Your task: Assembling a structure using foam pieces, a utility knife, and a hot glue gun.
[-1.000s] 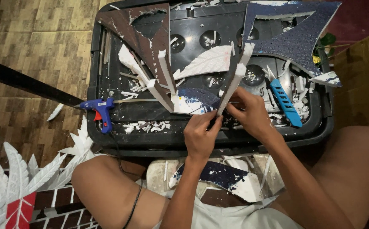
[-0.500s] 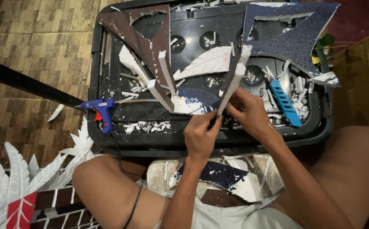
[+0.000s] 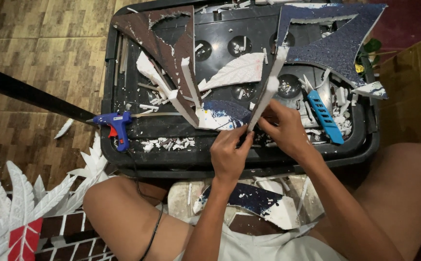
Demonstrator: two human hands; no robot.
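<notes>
Your left hand (image 3: 230, 154) and right hand (image 3: 285, 130) pinch the lower end of a white foam strip (image 3: 267, 94) at frame centre; your fingertips hide that end and what it joins. The strip runs long-axis up and slightly right, toward the dark blue foam sheet (image 3: 336, 43), cut off at the top edge. It seems to touch the blue-white piece (image 3: 222, 116). Glue gun (image 3: 116, 123) lies left on the black tray (image 3: 172, 162).

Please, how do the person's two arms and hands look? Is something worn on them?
Both forearms are bare, with no sleeves reaching them. The left hand and the right hand wear no gloves, and no ring, watch or bracelet is visible on either.
</notes>
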